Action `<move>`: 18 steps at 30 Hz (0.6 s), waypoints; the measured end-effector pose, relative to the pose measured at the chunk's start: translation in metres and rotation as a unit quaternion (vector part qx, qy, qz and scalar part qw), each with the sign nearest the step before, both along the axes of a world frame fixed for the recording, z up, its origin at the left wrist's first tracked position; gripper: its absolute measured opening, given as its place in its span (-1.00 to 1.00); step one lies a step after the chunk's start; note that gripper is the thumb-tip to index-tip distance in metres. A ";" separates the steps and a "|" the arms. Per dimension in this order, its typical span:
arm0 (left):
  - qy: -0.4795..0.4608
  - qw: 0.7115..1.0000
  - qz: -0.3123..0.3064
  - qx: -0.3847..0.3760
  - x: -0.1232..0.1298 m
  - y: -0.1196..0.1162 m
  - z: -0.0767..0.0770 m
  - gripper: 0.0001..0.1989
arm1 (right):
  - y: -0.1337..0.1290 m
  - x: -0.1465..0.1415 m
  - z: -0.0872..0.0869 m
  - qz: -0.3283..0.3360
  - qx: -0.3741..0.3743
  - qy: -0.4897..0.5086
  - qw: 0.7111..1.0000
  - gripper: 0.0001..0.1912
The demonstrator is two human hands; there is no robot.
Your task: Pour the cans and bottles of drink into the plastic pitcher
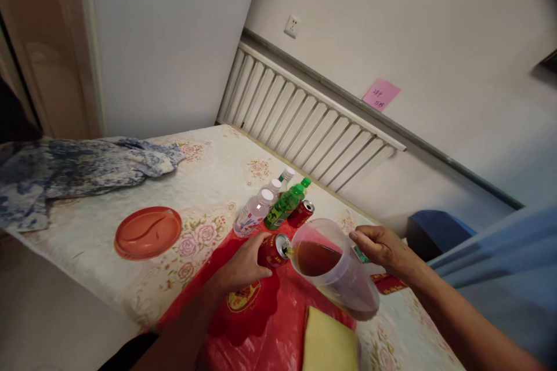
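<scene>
Left hand: the left hand (246, 264) is closed around a red can (273, 250), thumb on the near side and fingers on the far side.
Red can: tipped to the right, its opened top at the near-left rim of the jug; a thin yellowish stream shows between the two.
Right hand: the right hand (380, 246) is curled closed at the right side of the jug, apparently on its handle, which is mostly hidden.
Jug: the translucent plastic jug (350, 287) leans with its mouth toward the left hand, above the red plastic sheet (285, 316); brown liquid (315, 258) shows inside.
Bottles: a clear bottle (252, 214) with a white cap stands nearest the left hand, with two more white caps behind it; a green bottle (282, 208) stands beside them, a second green cap beyond.
Second can: another red can (300, 214) stands upright between the green bottle and the jug.
Yellow item: a flat yellow block (329, 339) lies at the near edge of view, below the jug.
Orange lid: an orange lid (148, 233) lies on the flower-patterned table (217, 171), well apart from the left hand.
Cloth: a crumpled blue-and-white cloth (113, 168) lies at the far left.
Wall: a white radiator (296, 119) runs along the far edge.
</scene>
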State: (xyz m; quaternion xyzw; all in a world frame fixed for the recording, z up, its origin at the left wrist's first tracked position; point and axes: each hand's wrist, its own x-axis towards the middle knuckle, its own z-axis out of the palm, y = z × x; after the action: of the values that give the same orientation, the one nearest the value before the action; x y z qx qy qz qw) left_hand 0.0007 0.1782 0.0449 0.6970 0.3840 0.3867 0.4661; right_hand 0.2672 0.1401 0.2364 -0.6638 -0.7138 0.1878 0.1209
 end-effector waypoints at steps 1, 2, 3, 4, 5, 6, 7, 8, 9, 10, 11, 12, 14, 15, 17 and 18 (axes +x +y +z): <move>0.002 1.000 0.001 -0.001 0.000 0.000 0.000 -0.30 | 0.000 0.000 0.000 0.000 0.002 0.001 1.000 -0.47; 0.004 1.000 0.002 -0.002 0.000 0.000 -0.001 -0.30 | 0.000 -0.001 0.000 0.002 0.005 0.001 1.000 -0.47; 0.005 1.000 0.003 -0.003 0.000 0.000 -0.001 -0.30 | 0.000 -0.001 0.000 0.004 0.008 0.000 1.000 -0.47; 0.005 1.000 0.003 -0.004 0.000 0.000 -0.002 -0.30 | 0.000 -0.001 0.000 0.007 0.009 -0.002 1.000 -0.47; 0.006 1.000 0.003 -0.004 0.000 0.000 -0.002 -0.29 | 0.000 -0.001 0.000 0.007 0.009 -0.004 1.000 -0.47; 0.007 1.000 0.003 -0.004 0.000 0.001 -0.003 -0.28 | 0.000 -0.001 -0.001 0.005 0.009 -0.005 1.000 -0.48; 0.010 1.000 0.004 -0.005 0.000 0.001 -0.004 -0.28 | -0.001 -0.001 -0.001 0.003 0.007 -0.004 1.000 -0.48; 0.013 1.000 0.005 -0.005 0.000 0.001 -0.005 -0.27 | -0.001 -0.001 -0.001 0.001 0.005 -0.003 1.000 -0.48; 0.015 1.000 0.006 -0.004 0.000 0.002 -0.005 -0.28 | -0.001 -0.001 -0.001 -0.003 0.003 -0.001 1.000 -0.49; 0.016 1.000 0.007 -0.003 0.001 0.002 -0.006 -0.28 | -0.001 0.000 -0.001 -0.008 0.000 0.000 1.000 -0.49; 0.014 1.000 0.008 -0.001 0.001 0.002 -0.006 -0.29 | -0.001 0.000 -0.002 -0.012 -0.003 0.001 1.000 -0.49; 0.011 1.000 0.008 0.000 0.002 0.002 -0.006 -0.29 | -0.001 0.001 -0.002 -0.013 -0.004 0.002 1.000 -0.49; 0.004 1.000 0.009 0.002 0.002 0.003 -0.006 -0.29 | -0.001 0.002 -0.003 -0.012 -0.001 0.005 1.000 -0.48; 0.001 1.000 0.008 0.001 0.002 0.002 -0.006 -0.30 | -0.001 0.003 -0.004 -0.014 0.000 0.008 1.000 -0.48; -0.005 1.000 0.006 -0.002 0.002 0.002 -0.005 -0.30 | -0.002 0.005 -0.006 -0.032 -0.003 0.020 0.999 -0.47; -0.009 1.000 0.004 -0.005 0.001 0.002 -0.005 -0.30 | -0.002 0.006 -0.008 -0.046 -0.007 0.032 0.998 -0.47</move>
State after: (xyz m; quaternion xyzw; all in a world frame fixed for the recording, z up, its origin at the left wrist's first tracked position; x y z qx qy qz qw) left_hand 0.0018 0.1805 0.0403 0.6898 0.3842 0.3930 0.4713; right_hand 0.2727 0.1377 0.2281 -0.6903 -0.6770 0.2084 0.1475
